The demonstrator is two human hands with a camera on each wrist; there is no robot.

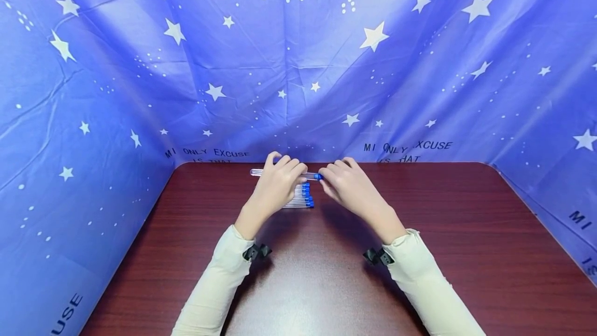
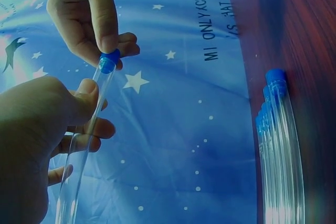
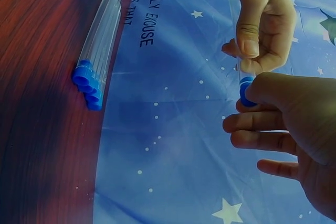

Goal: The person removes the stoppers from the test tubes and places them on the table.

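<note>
A clear test tube [image 2: 79, 156] with a blue stopper [image 2: 109, 60] is held above the table between the two hands. My left hand [image 1: 280, 180] grips the tube's body between thumb and fingers. With thumb and forefinger, my right hand [image 1: 352, 185] pinches the blue stopper, which sits at the tube's mouth; its other fingers extend loosely in the right wrist view. Below the hands, several more clear tubes [image 3: 100, 35] with blue stoppers lie side by side in a row on the table. In the head view the left hand partly hides that row [image 1: 298, 198].
The dark red wooden table [image 1: 298, 274] has a glossy wood-grain top. Blue cloth [image 1: 284, 56] with white stars and black lettering hangs behind its far edge and along both sides. Black wrist cameras are strapped at both cuffs.
</note>
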